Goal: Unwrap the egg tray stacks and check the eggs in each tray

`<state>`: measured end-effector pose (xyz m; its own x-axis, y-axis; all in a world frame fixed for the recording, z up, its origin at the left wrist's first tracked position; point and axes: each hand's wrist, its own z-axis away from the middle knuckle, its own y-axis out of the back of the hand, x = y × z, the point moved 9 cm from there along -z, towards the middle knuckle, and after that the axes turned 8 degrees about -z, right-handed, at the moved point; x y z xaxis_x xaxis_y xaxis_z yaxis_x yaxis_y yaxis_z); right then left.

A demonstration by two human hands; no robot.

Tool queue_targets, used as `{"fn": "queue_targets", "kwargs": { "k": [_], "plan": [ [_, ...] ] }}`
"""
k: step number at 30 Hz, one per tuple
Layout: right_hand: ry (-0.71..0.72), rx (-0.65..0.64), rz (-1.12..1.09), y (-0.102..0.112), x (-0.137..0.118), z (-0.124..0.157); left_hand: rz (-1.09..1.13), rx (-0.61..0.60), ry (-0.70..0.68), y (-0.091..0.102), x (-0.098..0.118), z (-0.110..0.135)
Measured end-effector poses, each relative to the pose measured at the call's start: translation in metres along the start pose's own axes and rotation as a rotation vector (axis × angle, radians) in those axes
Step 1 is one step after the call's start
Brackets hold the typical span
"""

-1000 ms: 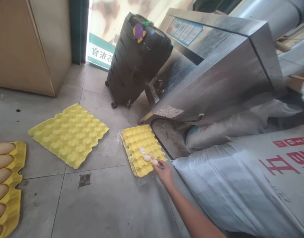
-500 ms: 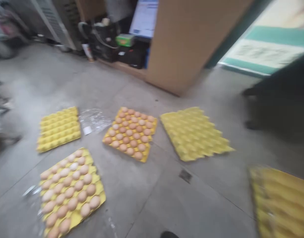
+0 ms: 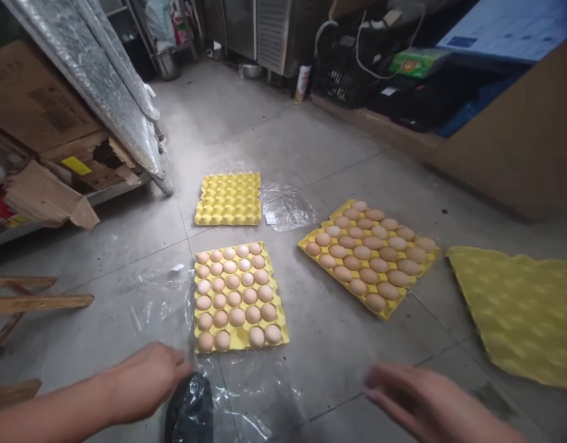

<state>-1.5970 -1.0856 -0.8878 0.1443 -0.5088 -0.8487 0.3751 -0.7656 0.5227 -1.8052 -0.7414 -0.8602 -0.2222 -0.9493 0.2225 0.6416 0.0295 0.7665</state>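
Note:
My left hand [image 3: 156, 376] is low in the view beside a dark shoe [image 3: 189, 409], back of the hand up. Its fingers bend downward and are mostly hidden, so I cannot tell whether it holds anything. To the right, my right hand [image 3: 410, 391] is blurred, with its fingers stretched out and nothing visible in it. Between and beyond the hands, a yellow egg tray [image 3: 239, 338] lies on the floor, filled with brown eggs [image 3: 234, 299] except for one bare cup in its near row. Neither hand touches this tray. Clear plastic wrap [image 3: 260, 394] is spread around its near and left sides.
A second full egg tray [image 3: 387, 311] lies to the right, and an eggless yellow tray [image 3: 518, 314] beyond it. Another eggless tray [image 3: 228, 200] sits farther off beside crumpled plastic [image 3: 290, 209]. A metal rack with cardboard boxes [image 3: 38, 98] and wooden legs [image 3: 38, 303] stand at left.
The view has swung left, so the trays appear farther right and the rack has come in. Both hands, out of sight before, now show at the bottom. The trays look unmoved on the floor.

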Motion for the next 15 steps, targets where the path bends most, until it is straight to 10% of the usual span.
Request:
{"fn": "queue_targets", "kwargs": {
  "k": [4, 8, 15],
  "plan": [
    [0.018, -0.089, 0.056, -0.086, -0.045, -0.024, 0.168, 0.293, 0.142, -0.015, -0.021, -0.040],
    [-0.034, -0.241, 0.161, -0.158, -0.036, -0.050, 0.103, 0.611, 0.195, -0.030, -0.017, -0.093],
    [-0.095, -0.226, 0.269, -0.195, -0.002, -0.042, -0.117, 0.834, 0.147, -0.047, -0.009, -0.129]
  ]
}}
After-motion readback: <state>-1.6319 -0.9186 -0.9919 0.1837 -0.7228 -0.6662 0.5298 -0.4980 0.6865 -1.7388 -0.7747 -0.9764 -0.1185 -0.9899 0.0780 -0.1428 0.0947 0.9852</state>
